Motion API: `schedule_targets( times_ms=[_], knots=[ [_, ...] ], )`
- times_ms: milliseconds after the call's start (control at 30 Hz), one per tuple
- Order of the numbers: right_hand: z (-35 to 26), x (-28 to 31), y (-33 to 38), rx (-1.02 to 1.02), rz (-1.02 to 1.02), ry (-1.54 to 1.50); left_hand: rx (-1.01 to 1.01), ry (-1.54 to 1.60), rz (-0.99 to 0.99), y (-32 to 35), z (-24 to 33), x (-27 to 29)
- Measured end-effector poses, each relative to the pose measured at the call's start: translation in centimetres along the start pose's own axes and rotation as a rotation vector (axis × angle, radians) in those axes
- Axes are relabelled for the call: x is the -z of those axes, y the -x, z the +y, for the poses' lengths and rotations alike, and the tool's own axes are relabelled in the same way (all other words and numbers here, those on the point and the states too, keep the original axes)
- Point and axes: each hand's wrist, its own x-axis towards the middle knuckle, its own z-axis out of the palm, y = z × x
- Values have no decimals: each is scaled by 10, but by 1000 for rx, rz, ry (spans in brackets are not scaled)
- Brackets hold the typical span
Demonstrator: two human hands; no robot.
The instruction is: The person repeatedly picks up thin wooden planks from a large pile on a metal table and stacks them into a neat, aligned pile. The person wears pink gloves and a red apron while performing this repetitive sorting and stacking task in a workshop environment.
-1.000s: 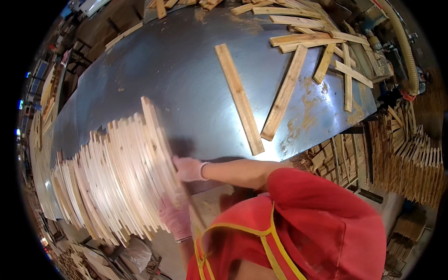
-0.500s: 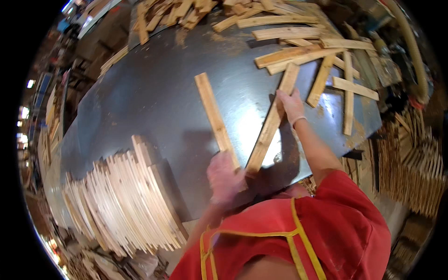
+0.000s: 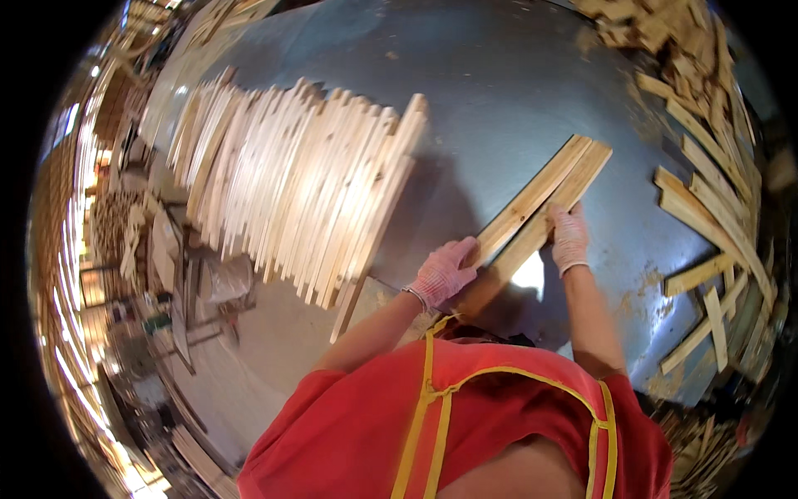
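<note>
Two pale wooden slats lie side by side at a slant over the dark tabletop in front of me. My left hand, in a light glove, is closed around the near end of the left slat. The right slat rests against it, with a narrow dark gap between them lower down. My right hand, also gloved, grips the right slat's outer edge around its middle. The near end of the right slat is blurred close to my red apron, and the fingers beneath the slats are hidden.
A long row of upright-edged pale strips stands packed together on the left of the dark metal table. Loose slats lie along the right edge, and a heap of wood offcuts sits at the far right.
My view has turned left, toward the packed strips. The two slats, apart before, are now brought together side by side, and my left hand has closed on the left one.
</note>
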Motion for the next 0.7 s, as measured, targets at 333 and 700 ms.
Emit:
schedule_targets(
  times_ms=[333, 700],
  knots=[
    [46, -226, 107, -121, -651, 204, -60, -664, 315, 76, -91, 46],
    [-102, 34, -2, 359, -108, 1135, -249, -707, 604, 32, -96, 38]
  ],
)
